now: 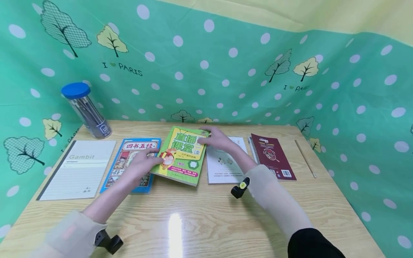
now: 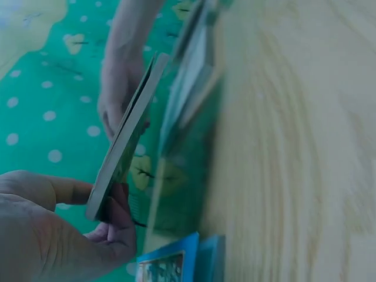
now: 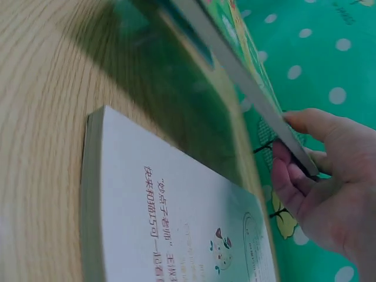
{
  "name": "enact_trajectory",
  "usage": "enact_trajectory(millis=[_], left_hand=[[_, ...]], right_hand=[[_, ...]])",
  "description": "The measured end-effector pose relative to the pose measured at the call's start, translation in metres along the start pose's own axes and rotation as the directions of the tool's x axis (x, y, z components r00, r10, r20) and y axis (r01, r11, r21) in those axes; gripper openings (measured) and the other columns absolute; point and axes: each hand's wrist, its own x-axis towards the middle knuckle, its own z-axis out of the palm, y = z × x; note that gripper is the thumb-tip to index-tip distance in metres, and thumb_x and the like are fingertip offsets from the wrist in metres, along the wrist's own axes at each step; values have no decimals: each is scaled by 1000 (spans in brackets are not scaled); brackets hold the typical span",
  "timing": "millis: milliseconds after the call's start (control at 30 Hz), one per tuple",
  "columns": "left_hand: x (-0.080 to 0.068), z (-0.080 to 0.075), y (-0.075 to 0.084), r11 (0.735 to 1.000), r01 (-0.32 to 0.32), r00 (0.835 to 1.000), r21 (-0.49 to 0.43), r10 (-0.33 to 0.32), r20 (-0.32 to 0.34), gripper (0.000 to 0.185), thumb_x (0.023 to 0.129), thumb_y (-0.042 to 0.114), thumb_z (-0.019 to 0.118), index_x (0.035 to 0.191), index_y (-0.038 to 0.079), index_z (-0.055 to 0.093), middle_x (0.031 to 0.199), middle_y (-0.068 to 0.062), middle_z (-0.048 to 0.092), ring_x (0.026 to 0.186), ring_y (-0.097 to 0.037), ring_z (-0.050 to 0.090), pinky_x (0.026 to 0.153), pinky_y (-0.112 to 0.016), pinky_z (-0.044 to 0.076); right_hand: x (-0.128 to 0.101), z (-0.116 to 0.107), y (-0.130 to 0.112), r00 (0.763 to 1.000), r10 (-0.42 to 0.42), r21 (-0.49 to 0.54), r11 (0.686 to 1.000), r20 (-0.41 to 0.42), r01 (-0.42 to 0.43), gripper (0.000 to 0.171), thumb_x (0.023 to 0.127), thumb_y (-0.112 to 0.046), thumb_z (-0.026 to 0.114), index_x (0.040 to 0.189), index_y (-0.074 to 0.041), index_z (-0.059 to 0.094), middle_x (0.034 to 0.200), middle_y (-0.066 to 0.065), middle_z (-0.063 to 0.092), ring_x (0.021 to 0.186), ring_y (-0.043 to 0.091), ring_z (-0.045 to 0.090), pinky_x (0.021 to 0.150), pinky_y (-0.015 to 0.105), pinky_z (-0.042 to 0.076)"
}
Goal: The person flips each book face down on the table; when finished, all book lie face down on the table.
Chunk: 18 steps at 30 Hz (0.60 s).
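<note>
A green and yellow book (image 1: 180, 156) is held above the table, cover up and slightly turned. My left hand (image 1: 142, 165) grips its left edge, thumb on the cover; in the left wrist view the fingers (image 2: 120, 220) curl beneath it. At its upper right corner my right hand (image 1: 219, 139) pinches the book, thumb above and fingers below, as the right wrist view shows. Under my left forearm lies a blue book (image 1: 151, 143) with picture panels. A white-covered book (image 1: 222, 168) lies beneath my right wrist.
A white Gambit notebook (image 1: 80, 168) lies at the left, with a blue-lidded clear canister (image 1: 88, 111) of pencils behind it. To the right are a maroon book (image 1: 272, 154), partly over another item, and a pencil (image 1: 305, 158). A green polka-dot cloth (image 1: 193, 82) hangs behind the table.
</note>
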Motion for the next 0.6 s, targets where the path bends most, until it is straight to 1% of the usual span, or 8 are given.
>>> enact_trajectory(millis=[67, 167, 267, 333, 367, 467, 533, 600], left_hand=[[1, -1, 4, 999, 0, 1000, -48, 0, -10, 68, 102, 25, 58, 161, 6, 30, 140, -22, 60, 97, -13, 70, 89, -25, 54], [2, -2, 11, 991, -23, 999, -128, 20, -24, 65, 103, 25, 57, 161, 8, 32, 141, -21, 59, 92, -7, 69, 84, -22, 56], [3, -4, 18, 975, -67, 997, -211, 60, -38, 61, 104, 24, 55, 159, 8, 35, 137, -17, 60, 89, -4, 68, 81, -20, 57], [3, -6, 21, 961, -95, 995, -261, 84, -51, 57, 106, 25, 53, 158, 6, 37, 135, -13, 59, 91, -3, 66, 82, -19, 55], [3, -6, 23, 952, -104, 994, -289, 92, -56, 56, 107, 25, 52, 157, 6, 38, 134, -10, 57, 94, -3, 65, 84, -18, 55], [4, -7, 27, 912, -128, 991, -389, 107, -76, 53, 108, 25, 49, 157, 5, 38, 134, -5, 53, 101, -5, 60, 88, -16, 53], [6, -7, 28, 877, -143, 989, -459, 113, -91, 53, 109, 25, 48, 156, 4, 39, 133, -2, 52, 105, -7, 58, 90, -15, 53], [8, -6, 29, 834, -156, 988, -530, 119, -102, 52, 109, 25, 49, 156, 4, 39, 133, 0, 52, 109, -9, 56, 93, -14, 53]], right_hand=[[-6, -4, 1, 1000, 10, 98, 995, -15, -8, 63, 97, -24, 67, 155, -16, 46, 143, 12, 60, 101, 26, 71, 96, 48, 61], [-16, -11, 4, 998, 29, 224, 974, -48, -17, 51, 103, -22, 56, 153, -17, 49, 133, 13, 67, 92, 19, 70, 96, 49, 60], [-26, -18, 7, 996, 43, 353, 935, -77, -13, 44, 108, -20, 49, 151, -14, 51, 128, 17, 69, 86, 15, 68, 99, 52, 59], [-32, -22, 9, 994, 59, 428, 904, -94, -13, 43, 108, -21, 49, 151, -13, 51, 123, 17, 70, 83, 13, 68, 99, 49, 60], [-35, -24, 10, 993, 64, 458, 889, -102, -10, 44, 108, -21, 49, 151, -12, 51, 121, 16, 70, 83, 13, 69, 97, 45, 61], [-44, -26, 12, 989, 75, 544, 839, -130, 8, 44, 108, -19, 50, 151, -10, 50, 115, 10, 71, 84, 13, 69, 89, 32, 63], [-50, -26, 12, 986, 76, 594, 804, -149, 28, 45, 107, -16, 50, 151, -8, 49, 112, 7, 71, 85, 13, 70, 83, 25, 63], [-57, -26, 11, 983, 74, 632, 773, -167, 49, 45, 108, -14, 49, 152, -6, 47, 109, 5, 72, 85, 13, 70, 80, 22, 63]])
